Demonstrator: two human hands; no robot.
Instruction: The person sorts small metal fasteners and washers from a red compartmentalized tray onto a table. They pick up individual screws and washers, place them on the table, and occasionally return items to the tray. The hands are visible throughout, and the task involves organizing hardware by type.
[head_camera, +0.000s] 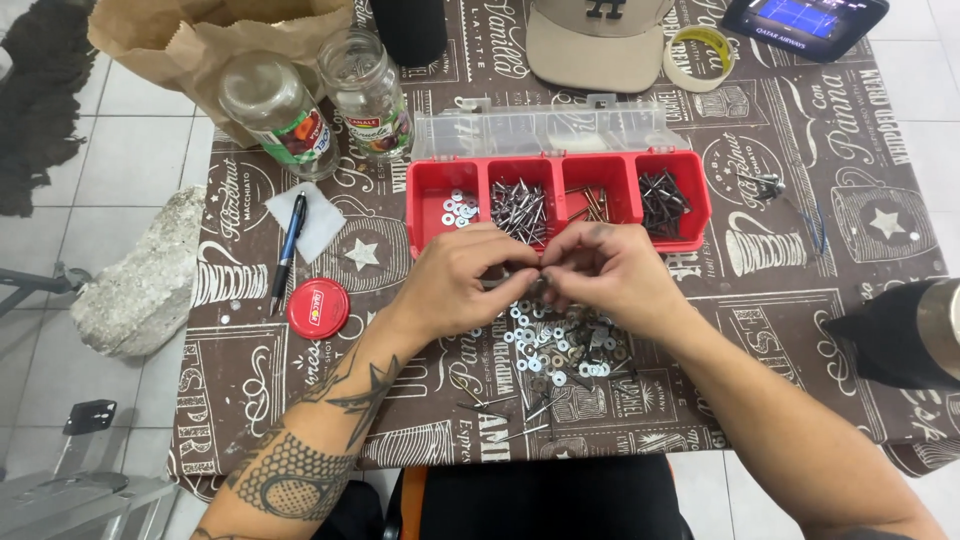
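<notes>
My left hand and my right hand meet fingertip to fingertip just in front of a red organiser box with four compartments. Together they pinch a small dark metal part between them; what it is cannot be made out. Below the hands lies a loose pile of washers, nuts and screws on the patterned brown tablecloth. The box holds washers at the left, screws and nails in the other compartments, and its clear lid stands open behind.
Two glass jars stand at the back left beside a brown paper bag. A red jar lid, a pen on white paper, a beige cap, a tape roll, a tablet and a dark tool surround the work area.
</notes>
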